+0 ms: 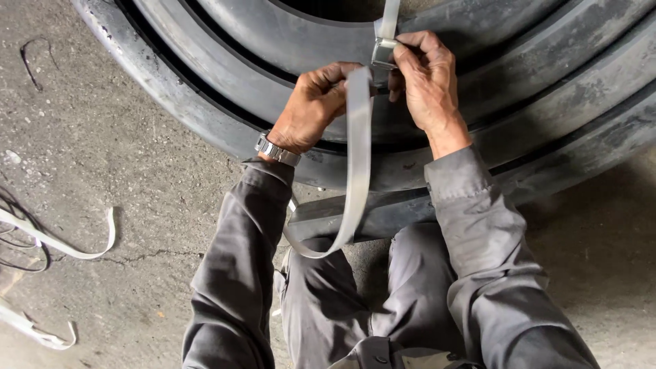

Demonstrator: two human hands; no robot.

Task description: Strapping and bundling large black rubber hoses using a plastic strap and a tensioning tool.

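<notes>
We had our left hand (pixel 311 109) closed in a grip on the steel strap (pixel 358 157), which hung down from our fist and curled into a loop above our knees. Our right hand (pixel 427 82) pinched the metal buckle (pixel 383 52) between thumb and fingers, holding it against the stacked black rubber rings (pixel 547 89) in front of us. The strap ran up from the buckle and out of view. A wristwatch (pixel 277 150) sat on our left wrist. On the concrete floor (pixel 137 171) to our left lay strap offcuts (pixel 68 249) and loose black wire (pixel 31 58), well apart from our hands.
</notes>
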